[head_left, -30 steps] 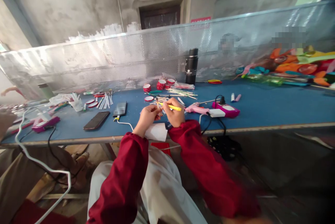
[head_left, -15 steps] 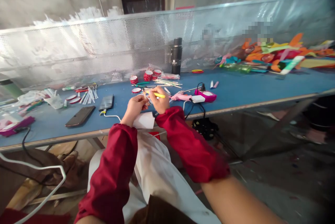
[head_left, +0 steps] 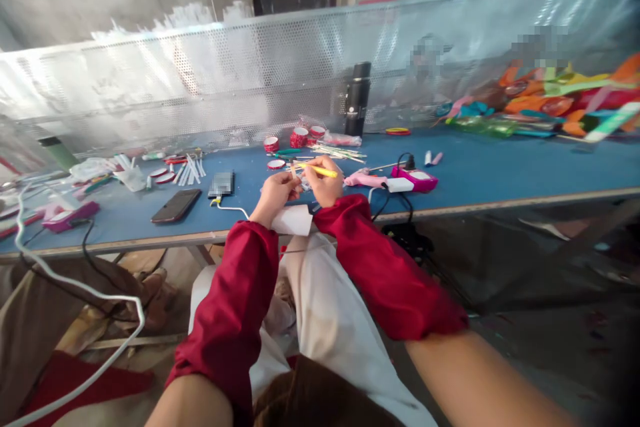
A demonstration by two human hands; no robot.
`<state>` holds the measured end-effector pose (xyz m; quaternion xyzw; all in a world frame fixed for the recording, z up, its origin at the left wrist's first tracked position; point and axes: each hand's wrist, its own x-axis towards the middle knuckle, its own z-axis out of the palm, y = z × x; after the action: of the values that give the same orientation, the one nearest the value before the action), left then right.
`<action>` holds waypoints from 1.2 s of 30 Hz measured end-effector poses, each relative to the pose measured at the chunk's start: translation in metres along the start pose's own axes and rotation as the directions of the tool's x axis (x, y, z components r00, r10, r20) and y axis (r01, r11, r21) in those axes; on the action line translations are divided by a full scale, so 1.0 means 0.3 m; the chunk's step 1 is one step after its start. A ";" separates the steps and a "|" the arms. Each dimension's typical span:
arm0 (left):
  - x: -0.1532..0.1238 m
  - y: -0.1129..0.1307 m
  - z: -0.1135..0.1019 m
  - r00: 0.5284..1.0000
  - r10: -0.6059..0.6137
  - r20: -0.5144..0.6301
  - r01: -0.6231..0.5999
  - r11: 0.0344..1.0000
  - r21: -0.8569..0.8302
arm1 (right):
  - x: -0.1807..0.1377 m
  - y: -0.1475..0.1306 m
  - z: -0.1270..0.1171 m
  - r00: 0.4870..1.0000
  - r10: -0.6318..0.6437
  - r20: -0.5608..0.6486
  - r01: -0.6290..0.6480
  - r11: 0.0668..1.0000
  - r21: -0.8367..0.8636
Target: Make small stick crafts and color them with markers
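Observation:
In the head view my left hand [head_left: 276, 196] is at the bench's front, its fingers pinched on a small pale strip [head_left: 293, 172] with a dark end. My right hand [head_left: 326, 186] closes around a yellow pen-like tool [head_left: 326, 172], whose front end points left at the strip. Whether it is a pen or a knife I cannot tell. A white card [head_left: 296, 220] lies below my hands at the bench edge. Thin pale sticks [head_left: 343, 152] and a red-rimmed roll [head_left: 276, 164] lie just beyond them.
A pink glue gun [head_left: 365, 178] and a magenta power strip [head_left: 421, 179] sit to the right. Behind stand a black bottle [head_left: 357, 100] and red rolls [head_left: 300, 138]. Left are a phone [head_left: 176, 206], a cabled device [head_left: 221, 184] and white sticks [head_left: 188, 171]. Colourful pieces [head_left: 540, 104] are heaped far right.
The camera view has shifted, so the bench and hands appear further right. My hands keep their hold on the strip and the yellow tool, with little change between them.

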<state>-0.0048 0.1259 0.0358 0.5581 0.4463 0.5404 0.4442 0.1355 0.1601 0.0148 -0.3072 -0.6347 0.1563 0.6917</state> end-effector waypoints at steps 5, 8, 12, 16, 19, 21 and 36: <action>0.008 -0.006 -0.001 1.000 0.019 -0.001 -0.019 1.000 0.020 | 0.006 0.008 0.004 1.000 0.005 -0.026 -0.005 1.000 0.026; 0.012 -0.011 -0.002 1.000 0.013 -0.004 -0.013 1.000 0.013 | 0.009 0.015 0.008 0.999 0.012 -0.033 -0.012 1.000 0.025; 0.015 -0.013 0.001 1.000 -0.012 0.002 0.012 1.000 -0.008 | 0.009 0.018 0.010 0.999 0.021 -0.037 -0.020 0.999 0.028; 0.016 -0.012 0.001 1.000 -0.018 0.019 0.018 1.000 -0.014 | 0.007 0.013 0.007 0.999 0.027 -0.029 -0.026 0.999 0.035; 0.015 -0.008 0.000 0.999 -0.025 0.025 0.026 1.000 -0.007 | 0.007 0.013 0.007 0.999 0.022 -0.028 -0.021 0.999 0.037; 0.013 -0.004 0.000 0.999 -0.033 0.032 0.033 0.999 -0.004 | 0.008 0.017 0.007 0.999 0.019 -0.031 -0.018 0.999 0.043; 0.011 -0.007 0.002 1.000 -0.023 0.017 0.023 1.000 0.008 | 0.008 0.029 0.010 0.998 0.016 -0.056 -0.014 0.999 0.029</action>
<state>-0.0042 0.1295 0.0346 0.5595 0.4510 0.5286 0.4518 0.1346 0.1688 0.0111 -0.3061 -0.6105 0.1621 0.7123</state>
